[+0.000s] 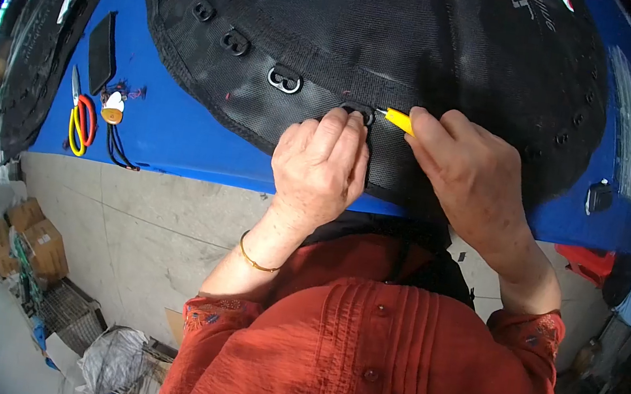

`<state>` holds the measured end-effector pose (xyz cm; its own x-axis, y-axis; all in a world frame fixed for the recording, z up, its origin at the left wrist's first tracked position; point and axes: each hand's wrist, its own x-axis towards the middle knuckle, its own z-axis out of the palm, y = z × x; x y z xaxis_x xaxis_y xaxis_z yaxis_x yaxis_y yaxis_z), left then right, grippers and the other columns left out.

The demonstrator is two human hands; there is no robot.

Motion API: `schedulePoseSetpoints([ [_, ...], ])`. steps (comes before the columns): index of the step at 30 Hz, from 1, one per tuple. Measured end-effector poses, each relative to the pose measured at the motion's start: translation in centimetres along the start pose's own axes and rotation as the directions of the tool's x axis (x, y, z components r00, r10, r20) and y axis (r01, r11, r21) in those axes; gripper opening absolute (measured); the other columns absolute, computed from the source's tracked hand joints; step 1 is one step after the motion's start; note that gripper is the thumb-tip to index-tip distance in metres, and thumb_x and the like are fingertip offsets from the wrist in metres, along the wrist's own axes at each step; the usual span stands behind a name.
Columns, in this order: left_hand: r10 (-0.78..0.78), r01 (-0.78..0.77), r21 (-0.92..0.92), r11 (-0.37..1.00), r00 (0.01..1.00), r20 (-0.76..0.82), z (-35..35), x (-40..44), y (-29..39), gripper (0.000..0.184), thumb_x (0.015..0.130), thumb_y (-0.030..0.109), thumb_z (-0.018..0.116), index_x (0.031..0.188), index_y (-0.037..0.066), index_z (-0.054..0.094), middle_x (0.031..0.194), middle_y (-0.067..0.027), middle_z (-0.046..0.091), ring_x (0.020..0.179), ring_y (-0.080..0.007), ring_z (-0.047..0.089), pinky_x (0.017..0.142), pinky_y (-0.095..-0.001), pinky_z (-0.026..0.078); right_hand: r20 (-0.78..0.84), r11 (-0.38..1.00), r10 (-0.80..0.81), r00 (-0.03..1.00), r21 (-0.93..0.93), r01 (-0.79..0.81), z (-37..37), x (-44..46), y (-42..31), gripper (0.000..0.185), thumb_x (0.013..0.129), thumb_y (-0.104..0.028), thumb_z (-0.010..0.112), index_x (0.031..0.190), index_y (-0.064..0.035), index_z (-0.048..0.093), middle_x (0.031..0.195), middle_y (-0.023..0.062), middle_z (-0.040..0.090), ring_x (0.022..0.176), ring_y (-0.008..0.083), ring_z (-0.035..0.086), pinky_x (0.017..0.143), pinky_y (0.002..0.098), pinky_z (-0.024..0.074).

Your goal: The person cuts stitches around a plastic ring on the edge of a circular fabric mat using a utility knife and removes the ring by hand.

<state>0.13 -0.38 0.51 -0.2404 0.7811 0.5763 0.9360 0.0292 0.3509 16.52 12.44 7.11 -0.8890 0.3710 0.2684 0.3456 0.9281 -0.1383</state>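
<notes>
- Black mat (340, 9): spread across the upper centre of the frame on a blue table (181, 127), its curved lower edge running beneath both hands; pale lettering shows at upper right.
- Metal ring (368, 116): near the upper centre, on the mat's border, at the left hand's fingertips and partly covered by them; a neighbouring ring (285, 79) lies to its upper left, uncovered.
- Yellow-handled tool (400, 120): between the two hands, its thin metal tip directed toward the left of the frame, just beside the partly covered ring; contact cannot be told.
- Left hand (320, 158): centre of the frame, back uppermost, fingers bent and bunched together over the mat's border; whether they pinch the ring cannot be told.
- Right hand (469, 169): right of centre, pinching the yellow handle between thumb and fingers, knuckles bent.
- Forearms: the left rises from lower centre-left, slanting toward the upper right, with a bracelet (257, 265) at the wrist; the right slants from lower right toward the upper left. Both emerge from red sleeves.
- Scissors (80, 122) with red and yellow handles: left of the frame, on the table, below a dark phone (102, 53), well apart from the hands.
</notes>
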Motion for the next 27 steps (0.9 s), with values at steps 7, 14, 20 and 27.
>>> schedulePoseSetpoints([
  [7,0.038,-0.037,0.018,0.999,0.999,-0.023,0.5,-0.3,-0.3,0.025,0.085,0.008,0.078,0.108,0.002,0.074,0.103,-0.0104,0.07,0.074,-0.0248,0.064,0.067,-0.0364,0.051,0.001,0.986,0.069,0.998,0.153,-0.068,0.3,-0.2,0.8,0.014,0.099,-0.02,0.071,0.1,-0.0104,0.061,0.08,0.0082,0.061,0.068,0.0287,0.069,0.057,0.038,0.0555],
  [14,0.01,-0.01,0.021,1.0,1.0,0.005,0.1,-0.1,0.1,0.024,0.085,0.006,0.077,0.109,0.002,0.074,0.102,-0.0116,0.071,0.08,-0.028,0.068,0.07,-0.0381,0.054,0.033,0.935,0.15,0.988,0.319,-0.152,1.2,-0.5,1.7,0.017,0.099,-0.024,0.073,0.102,-0.0117,0.061,0.082,0.0097,0.066,0.072,0.0326,0.071,0.059,0.0413,0.0562],
  [20,0.013,-0.013,0.014,1.0,1.0,0.009,0.2,-0.2,-0.1,0.021,0.086,0.005,0.076,0.107,0.002,0.074,0.101,-0.0114,0.071,0.082,-0.0286,0.069,0.07,-0.0384,0.054,-0.108,0.912,0.209,0.972,0.381,-0.154,2.2,-0.8,2.4,0.018,0.101,-0.023,0.072,0.107,-0.01,0.062,0.086,0.011,0.068,0.074,0.0322,0.071,0.062,0.0393,0.0568],
  [27,-0.085,0.085,0.004,0.996,0.996,0.003,0.3,-0.3,-0.1,0.026,0.089,0.015,0.079,0.108,0.001,0.068,0.107,-0.0148,0.068,0.087,-0.0331,0.069,0.075,-0.0407,0.057,-0.063,0.819,0.239,0.969,0.549,-0.166,1.9,0.0,3.0,0.017,0.102,-0.021,0.069,0.109,-0.0076,0.063,0.088,0.0146,0.07,0.077,0.0356,0.072,0.066,0.0426,0.0559],
])
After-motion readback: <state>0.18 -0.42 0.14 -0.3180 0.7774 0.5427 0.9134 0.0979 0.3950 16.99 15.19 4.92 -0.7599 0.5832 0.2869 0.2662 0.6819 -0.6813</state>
